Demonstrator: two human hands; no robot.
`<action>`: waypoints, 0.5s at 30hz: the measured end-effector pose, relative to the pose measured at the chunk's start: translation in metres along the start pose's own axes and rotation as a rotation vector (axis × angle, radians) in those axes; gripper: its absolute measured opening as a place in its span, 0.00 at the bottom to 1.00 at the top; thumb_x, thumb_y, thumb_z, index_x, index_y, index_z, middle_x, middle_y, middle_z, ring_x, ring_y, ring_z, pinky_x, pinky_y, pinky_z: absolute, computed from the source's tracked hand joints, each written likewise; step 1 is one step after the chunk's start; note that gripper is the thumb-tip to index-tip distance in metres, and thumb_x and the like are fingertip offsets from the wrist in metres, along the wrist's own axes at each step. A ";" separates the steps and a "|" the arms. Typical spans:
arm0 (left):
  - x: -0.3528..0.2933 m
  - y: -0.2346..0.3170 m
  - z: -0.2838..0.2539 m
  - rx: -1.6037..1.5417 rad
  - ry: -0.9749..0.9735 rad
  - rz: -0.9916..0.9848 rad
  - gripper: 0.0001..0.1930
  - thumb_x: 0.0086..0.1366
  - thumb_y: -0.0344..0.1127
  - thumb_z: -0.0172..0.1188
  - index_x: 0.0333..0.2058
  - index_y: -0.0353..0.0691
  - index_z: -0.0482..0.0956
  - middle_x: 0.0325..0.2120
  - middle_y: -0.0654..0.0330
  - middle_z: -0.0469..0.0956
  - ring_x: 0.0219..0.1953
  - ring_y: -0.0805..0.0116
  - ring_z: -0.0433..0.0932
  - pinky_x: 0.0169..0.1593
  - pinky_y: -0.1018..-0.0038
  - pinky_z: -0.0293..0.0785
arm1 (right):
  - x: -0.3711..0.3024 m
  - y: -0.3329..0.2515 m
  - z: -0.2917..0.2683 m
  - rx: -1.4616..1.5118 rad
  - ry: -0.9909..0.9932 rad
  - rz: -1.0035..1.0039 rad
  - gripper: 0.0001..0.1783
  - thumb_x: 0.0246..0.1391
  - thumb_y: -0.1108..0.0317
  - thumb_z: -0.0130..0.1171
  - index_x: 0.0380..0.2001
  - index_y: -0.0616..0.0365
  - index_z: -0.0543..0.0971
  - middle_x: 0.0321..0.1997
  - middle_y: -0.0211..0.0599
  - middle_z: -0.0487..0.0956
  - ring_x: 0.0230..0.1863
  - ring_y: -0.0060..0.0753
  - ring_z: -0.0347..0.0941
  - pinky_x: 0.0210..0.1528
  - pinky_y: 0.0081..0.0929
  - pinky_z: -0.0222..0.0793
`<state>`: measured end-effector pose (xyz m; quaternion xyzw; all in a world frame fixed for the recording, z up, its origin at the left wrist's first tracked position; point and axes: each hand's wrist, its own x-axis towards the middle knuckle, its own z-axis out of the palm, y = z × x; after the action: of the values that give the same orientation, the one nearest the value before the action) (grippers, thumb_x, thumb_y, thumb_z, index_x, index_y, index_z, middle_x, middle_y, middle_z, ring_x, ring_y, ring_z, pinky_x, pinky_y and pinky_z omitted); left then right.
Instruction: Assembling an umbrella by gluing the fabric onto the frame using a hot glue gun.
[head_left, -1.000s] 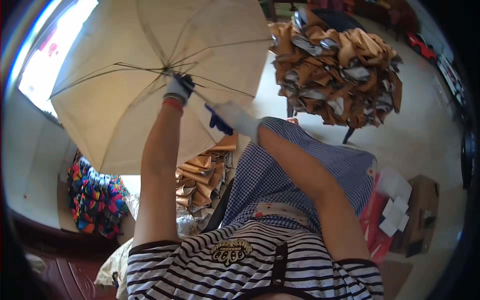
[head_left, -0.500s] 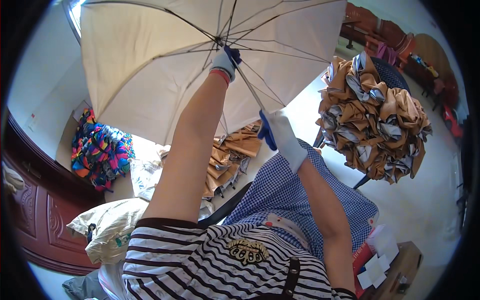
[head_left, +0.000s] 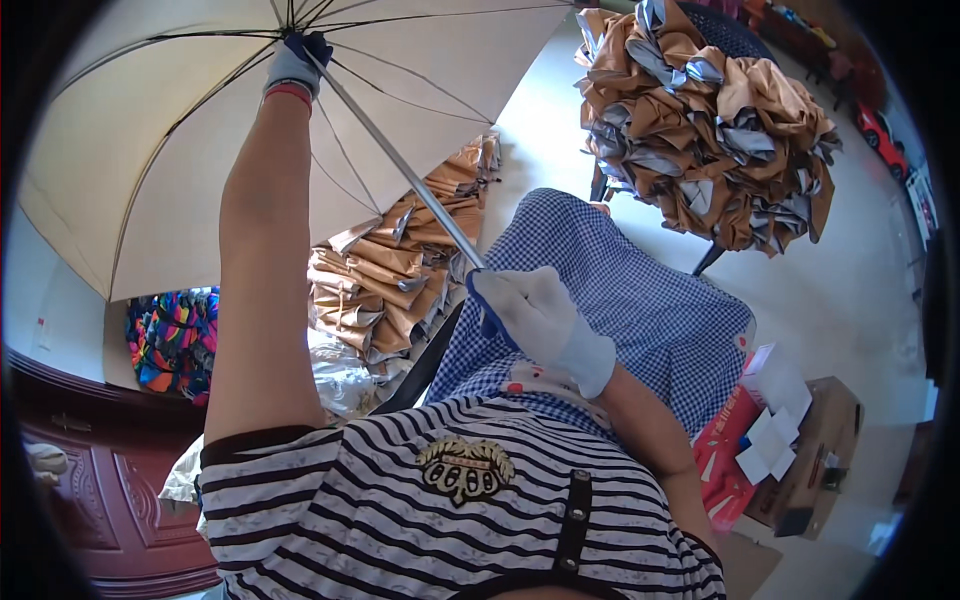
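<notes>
1. Since a moment ago the open umbrella (head_left: pixel 190 130) has slid up and to the left, so its middle now sits at the top edge, and the left hand (head_left: pixel 295 62) has gone up with it.
2. The left arm is stretched straight up. The left hand, in a white glove with blue fingertips, is closed around the metal pole (head_left: pixel 400 165) right where the thin ribs meet under the cloth.
3. The right hand (head_left: pixel 535 315), in the same kind of glove, is closed in a fist around the low end of the pole. It is in front of the person's chest.
4. The pole runs on a slant from the left hand down to the right hand.
5. The umbrella is pale cream inside and spreads over the top left of the view, above the person's head.
6. A blue and white checked apron (head_left: pixel 640 300) covers the person's lap, just beyond the right hand.
7. A pile of folded brown and silver umbrella cloths (head_left: pixel 385 270) lies on the floor below the open umbrella.
8. A bigger heap of the same cloths (head_left: pixel 705 120) sits on a chair at the top right.
9. A cardboard box (head_left: pixel 825 450) stands on the floor at the right, with white cards (head_left: pixel 765 440) and a red packet (head_left: pixel 722 450) beside it.
10. A bright, many-coloured bundle (head_left: pixel 170 335) rests at the left, near a dark red wooden door (head_left: pixel 95 490).
</notes>
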<state>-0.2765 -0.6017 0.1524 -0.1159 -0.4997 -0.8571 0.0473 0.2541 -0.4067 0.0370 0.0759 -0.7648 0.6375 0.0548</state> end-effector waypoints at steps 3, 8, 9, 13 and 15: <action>-0.005 0.001 0.024 -0.051 -0.007 -0.073 0.10 0.65 0.44 0.54 0.33 0.44 0.77 0.29 0.63 0.80 0.32 0.63 0.79 0.49 0.57 0.74 | -0.006 -0.014 -0.010 0.049 -0.034 -0.026 0.20 0.64 0.60 0.47 0.30 0.68 0.78 0.17 0.31 0.72 0.17 0.20 0.64 0.22 0.23 0.62; -0.026 0.015 0.065 0.209 0.010 -0.053 0.10 0.66 0.48 0.52 0.34 0.52 0.75 0.28 0.65 0.80 0.26 0.67 0.74 0.36 0.64 0.72 | 0.000 -0.070 -0.043 -0.266 -0.094 -0.400 0.17 0.62 0.59 0.51 0.41 0.63 0.78 0.24 0.33 0.77 0.19 0.23 0.71 0.26 0.23 0.69; -0.036 0.031 0.074 0.272 0.028 -0.044 0.09 0.65 0.49 0.53 0.34 0.53 0.76 0.28 0.66 0.81 0.25 0.69 0.73 0.33 0.67 0.71 | 0.000 -0.079 -0.050 -0.078 -0.211 -0.438 0.21 0.62 0.54 0.50 0.45 0.62 0.76 0.27 0.35 0.78 0.23 0.26 0.73 0.30 0.25 0.70; 0.002 0.092 0.073 0.514 -0.294 0.008 0.07 0.66 0.41 0.53 0.31 0.51 0.78 0.26 0.65 0.80 0.23 0.70 0.73 0.30 0.72 0.68 | 0.010 -0.084 -0.065 -0.003 -0.281 -0.405 0.28 0.57 0.50 0.54 0.53 0.60 0.73 0.37 0.44 0.80 0.36 0.35 0.78 0.41 0.30 0.73; 0.012 0.076 0.090 0.992 -0.278 0.326 0.08 0.66 0.45 0.52 0.30 0.53 0.77 0.23 0.67 0.77 0.19 0.74 0.67 0.23 0.77 0.62 | 0.025 -0.057 -0.074 -0.339 0.037 -0.241 0.27 0.53 0.54 0.58 0.51 0.62 0.74 0.41 0.50 0.80 0.45 0.41 0.78 0.49 0.32 0.71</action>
<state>-0.2591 -0.5611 0.2626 -0.2679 -0.8216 -0.4763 0.1624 0.2388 -0.3447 0.1099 0.1448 -0.8454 0.4896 0.1568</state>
